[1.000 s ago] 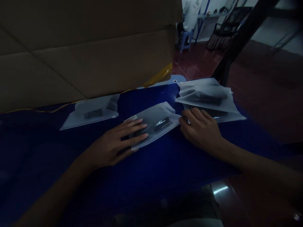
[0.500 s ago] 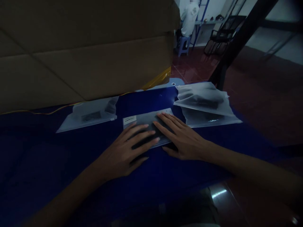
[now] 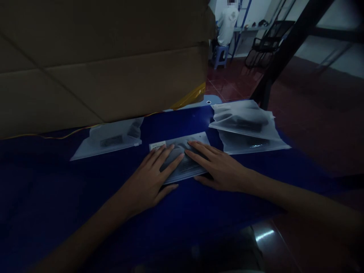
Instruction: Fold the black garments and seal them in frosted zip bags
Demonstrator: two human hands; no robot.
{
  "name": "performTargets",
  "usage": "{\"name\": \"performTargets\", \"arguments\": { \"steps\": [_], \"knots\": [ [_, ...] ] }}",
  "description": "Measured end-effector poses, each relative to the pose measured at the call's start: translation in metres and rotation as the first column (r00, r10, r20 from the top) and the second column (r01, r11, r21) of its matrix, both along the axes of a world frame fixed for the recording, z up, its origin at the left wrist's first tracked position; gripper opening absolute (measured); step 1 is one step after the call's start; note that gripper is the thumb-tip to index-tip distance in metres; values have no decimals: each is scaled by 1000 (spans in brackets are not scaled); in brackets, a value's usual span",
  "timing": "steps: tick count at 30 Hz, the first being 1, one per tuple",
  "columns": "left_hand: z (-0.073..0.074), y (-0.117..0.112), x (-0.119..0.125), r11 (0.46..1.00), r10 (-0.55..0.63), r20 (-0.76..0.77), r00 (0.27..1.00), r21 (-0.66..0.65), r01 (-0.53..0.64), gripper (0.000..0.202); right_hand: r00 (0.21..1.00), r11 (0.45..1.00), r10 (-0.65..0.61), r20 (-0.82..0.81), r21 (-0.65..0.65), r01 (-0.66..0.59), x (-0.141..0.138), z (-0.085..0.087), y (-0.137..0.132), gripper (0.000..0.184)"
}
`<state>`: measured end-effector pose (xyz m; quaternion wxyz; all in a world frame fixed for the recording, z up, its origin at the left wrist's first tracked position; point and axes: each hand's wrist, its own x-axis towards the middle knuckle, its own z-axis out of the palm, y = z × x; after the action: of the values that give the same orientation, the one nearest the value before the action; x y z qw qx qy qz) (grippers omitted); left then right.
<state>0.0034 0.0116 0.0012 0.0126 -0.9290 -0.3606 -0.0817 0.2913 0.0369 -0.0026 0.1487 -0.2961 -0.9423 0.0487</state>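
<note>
A frosted plastic pouch [image 3: 182, 146] with a dark item inside and a small white label at its left end lies flat in the middle of the blue table [image 3: 85, 197]. My left hand [image 3: 152, 178] rests flat on its left half, fingers stretched out. My right hand [image 3: 217, 167] lies flat on its right half, fingers extended towards the left. The fingertips of both hands nearly meet over the pouch.
Another frosted pouch [image 3: 109, 138] lies to the left, and two stacked pouches [image 3: 244, 125] lie to the right. A large cardboard box [image 3: 99, 57] fills the back left. A dark post [image 3: 281, 45], a chair and a seated person [image 3: 227, 22] are beyond the table.
My right hand let go of the pouch's right edge and came down flat on it. The pouch turned square to me, and my left hand shifted slightly while pressing.
</note>
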Motion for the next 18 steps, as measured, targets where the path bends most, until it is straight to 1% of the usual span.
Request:
{"name": "performTargets", "arguments": {
  "steps": [3, 7, 8, 10, 12, 13, 15, 16, 17, 18],
  "knots": [
    [-4, -1, 2, 997, 12, -45, 999, 79, -8, 68, 1000, 998, -8, 14, 67, 7, -2, 2, -1, 72],
    [-6, -1, 3, 993, -10, -97, 995, 118, 22, 71, 999, 975, -16, 41, 221, 7, -7, 1, -6, 65],
    [-5, -1, 2, 994, -24, -96, 995, 108, 34, 69, 999, 961, -11, 40, 277, 0, -8, 0, -7, 60],
    [-1, 1, 0, 996, -59, -62, 996, 62, 63, 66, 999, 914, 11, 43, 405, -27, -8, -2, -9, 48],
    [5, 5, -4, 994, -108, 16, 994, -3, 108, 73, 999, 872, 31, 44, 487, -49, -6, -2, -9, 43],
    [8, 7, -7, 991, -127, 65, 990, -27, 129, 79, 998, 873, 41, 43, 484, -57, -4, -2, -8, 44],
    [15, 13, -16, 991, -125, 158, 980, -22, 130, 86, 998, 920, 53, 19, 388, -56, 2, 0, -3, 46],
    [17, 17, -22, 997, -82, 185, 979, 9, 82, 86, 999, 947, 50, -14, 319, -43, 5, 2, 0, 47],
    [18, 20, -28, 998, -15, 205, 979, 55, 4, 83, 997, 968, 40, -63, 249, -23, 9, 3, 3, 49],
    [18, 24, -34, 989, 64, 228, 972, 116, -92, 78, 991, 981, 26, -133, 191, 0, 12, 4, 6, 50]
  ]
}}
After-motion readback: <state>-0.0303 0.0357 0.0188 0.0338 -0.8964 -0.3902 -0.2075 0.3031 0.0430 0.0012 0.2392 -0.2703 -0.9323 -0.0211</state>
